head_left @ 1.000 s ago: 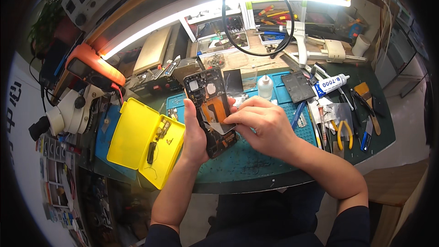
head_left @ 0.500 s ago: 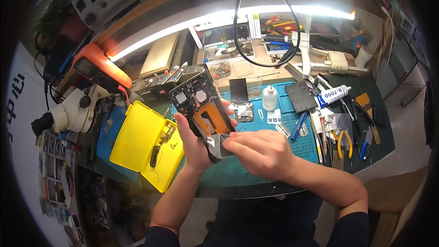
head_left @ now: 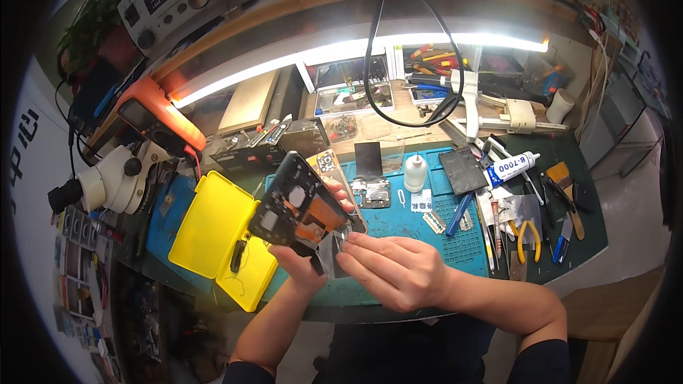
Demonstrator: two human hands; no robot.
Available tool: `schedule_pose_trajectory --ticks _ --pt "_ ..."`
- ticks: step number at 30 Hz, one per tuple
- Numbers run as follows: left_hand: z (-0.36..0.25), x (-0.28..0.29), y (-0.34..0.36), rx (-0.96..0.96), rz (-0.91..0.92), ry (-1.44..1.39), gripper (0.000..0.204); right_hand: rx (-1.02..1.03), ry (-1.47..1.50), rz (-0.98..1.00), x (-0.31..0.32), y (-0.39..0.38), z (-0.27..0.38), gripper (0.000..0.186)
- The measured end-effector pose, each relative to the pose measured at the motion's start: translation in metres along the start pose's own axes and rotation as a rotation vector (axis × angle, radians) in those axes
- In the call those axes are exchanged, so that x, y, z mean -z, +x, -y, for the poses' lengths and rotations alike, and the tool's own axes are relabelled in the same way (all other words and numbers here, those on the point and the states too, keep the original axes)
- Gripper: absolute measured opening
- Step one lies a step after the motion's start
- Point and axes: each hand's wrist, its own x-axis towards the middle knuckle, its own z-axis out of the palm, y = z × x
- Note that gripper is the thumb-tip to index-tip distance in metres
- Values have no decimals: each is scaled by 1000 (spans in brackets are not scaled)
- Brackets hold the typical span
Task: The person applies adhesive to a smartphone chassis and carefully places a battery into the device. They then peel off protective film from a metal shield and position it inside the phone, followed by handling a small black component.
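Note:
My left hand (head_left: pixel 302 270) is closed around an opened phone (head_left: pixel 286 192), tilted, its dark inner side showing with an orange ribbon-like strip. At the phone's lower end hangs a piece of clear film (head_left: pixel 329 256). My right hand (head_left: pixel 395 270) pinches that film's edge between thumb and fingers. Behind the phone, a second phone part (head_left: pixel 327 162) with a pale board lies partly hidden. On the blue mat (head_left: pixel 395 242) beyond my hands are a small circuit board (head_left: pixel 374 195), a dark flat panel (head_left: pixel 368 160) and a white dropper bottle (head_left: pixel 415 173).
To the left lies an open yellow case (head_left: pixel 206 224) with small parts, near a microscope (head_left: pixel 96 183) and an orange multimeter (head_left: pixel 158 117). On the right are a glue tube (head_left: pixel 514 167), yellow-handled pliers (head_left: pixel 528 238), a brush (head_left: pixel 560 179) and razor blades (head_left: pixel 434 223). A black cable (head_left: pixel 367 64) loops overhead.
The phone has turned and tilted, its upper end leaning lower and further left. The clear film now hangs off its lower end, and the second phone part behind shows more.

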Motion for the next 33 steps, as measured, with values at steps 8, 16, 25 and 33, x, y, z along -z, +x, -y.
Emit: schedule_pose_trajectory --ticks 8,16,25,33 --pt "-7 4 7 56 -47 -242 107 39 -2 -14 2 2 0 27" --pt "-9 7 14 178 -68 -548 105 52 16 -22 -2 -1 -3 26" --pt "1 4 11 -100 -119 -92 111 50 23 -14 -3 2 9 27" --pt "-3 12 14 15 -66 -334 105 56 16 3 1 3 9 25"
